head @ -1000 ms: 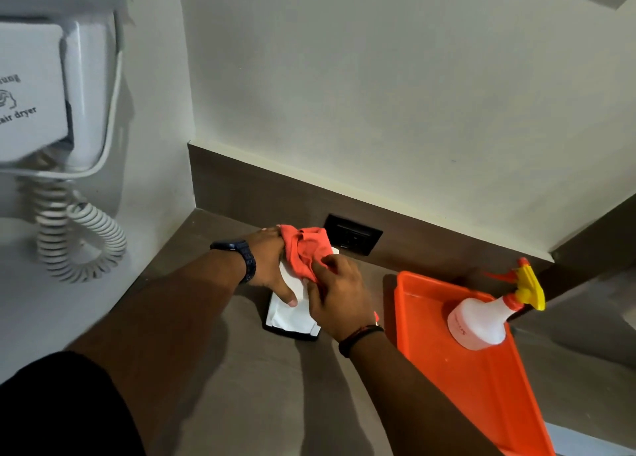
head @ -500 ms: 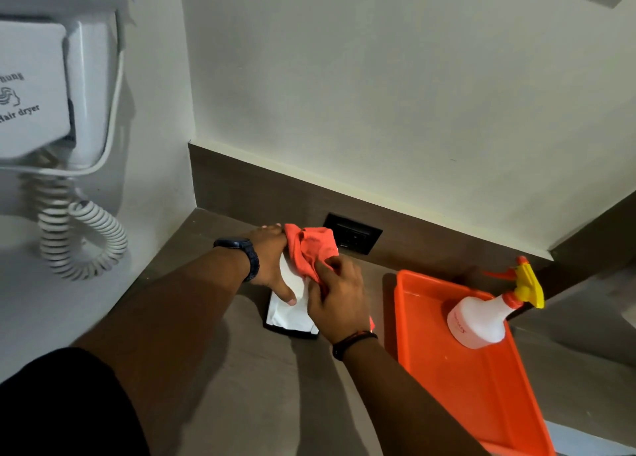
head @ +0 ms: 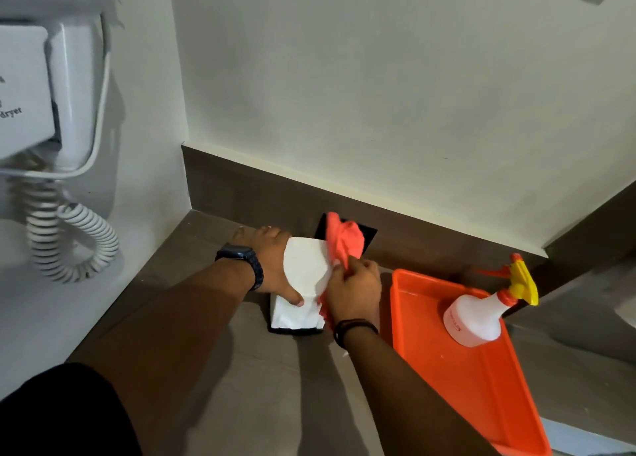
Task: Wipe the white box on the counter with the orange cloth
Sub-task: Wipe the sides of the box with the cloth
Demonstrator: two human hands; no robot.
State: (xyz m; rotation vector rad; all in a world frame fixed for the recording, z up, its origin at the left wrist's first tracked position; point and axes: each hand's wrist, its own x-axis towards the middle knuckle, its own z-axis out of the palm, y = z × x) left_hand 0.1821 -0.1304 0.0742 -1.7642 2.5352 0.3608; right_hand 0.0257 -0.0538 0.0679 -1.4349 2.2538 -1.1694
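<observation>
While my left hand point(head: 272, 263) is gripping the white rectangular box point(head: 303, 283) near the counter's point(head: 241, 386) back edge, my right hand point(head: 354, 290) is clutching the crumpled orange cloth point(head: 344, 242); beside us, the orange plastic tray point(head: 481, 386) is holding a white spray bottle point(head: 475, 318), label unreadable.

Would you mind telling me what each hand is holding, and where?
The right hand grips the orange cloth by its lower bunched part. The left hand clasps the white box on its left side.

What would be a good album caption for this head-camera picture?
Left hand steadies a white box on the counter while the right hand wipes it with an orange cloth.
</observation>
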